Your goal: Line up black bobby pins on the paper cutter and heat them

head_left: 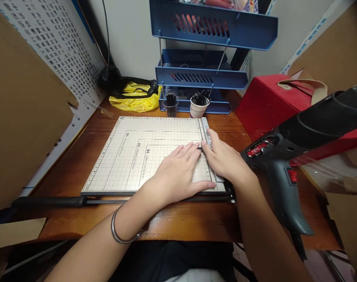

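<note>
A paper cutter with a cream gridded board lies flat on the wooden table, its long black handle down along the near edge. My left hand is spread flat on the board's right part, palm down, thumb stretched toward the lower right corner. My right hand rests over the metal ruler rail at the right side, thumb and forefinger apart. Near both hands' fingertips a small dark strip shows, mostly covered; its kind cannot be made out.
Behind the board stand a clear cup and a paper cup, both with thin black pieces. Beyond is a blue tiered rack. A yellow bag lies left. A heat gun juts in from the right before a red box.
</note>
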`<move>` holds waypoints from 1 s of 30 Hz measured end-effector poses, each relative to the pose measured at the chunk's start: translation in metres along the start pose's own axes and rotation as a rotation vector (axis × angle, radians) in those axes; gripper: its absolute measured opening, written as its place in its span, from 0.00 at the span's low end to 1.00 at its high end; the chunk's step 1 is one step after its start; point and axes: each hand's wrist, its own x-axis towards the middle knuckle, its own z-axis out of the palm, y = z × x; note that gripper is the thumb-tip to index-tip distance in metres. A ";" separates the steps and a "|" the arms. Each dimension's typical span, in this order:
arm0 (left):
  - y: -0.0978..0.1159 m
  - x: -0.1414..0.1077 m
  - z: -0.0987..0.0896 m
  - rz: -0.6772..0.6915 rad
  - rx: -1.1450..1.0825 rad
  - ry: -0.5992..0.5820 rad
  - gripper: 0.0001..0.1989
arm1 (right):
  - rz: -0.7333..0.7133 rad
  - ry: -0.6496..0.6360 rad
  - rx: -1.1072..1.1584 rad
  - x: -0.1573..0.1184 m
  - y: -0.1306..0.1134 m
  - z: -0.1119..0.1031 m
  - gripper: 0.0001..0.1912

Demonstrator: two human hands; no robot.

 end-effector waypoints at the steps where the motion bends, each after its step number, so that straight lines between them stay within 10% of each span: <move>1: 0.000 0.000 0.000 0.000 0.001 -0.002 0.50 | 0.013 0.011 -0.009 0.000 -0.002 0.000 0.33; 30: 0.002 0.000 -0.001 -0.009 -0.004 -0.011 0.49 | -0.090 -0.096 -0.010 0.004 0.008 0.004 0.34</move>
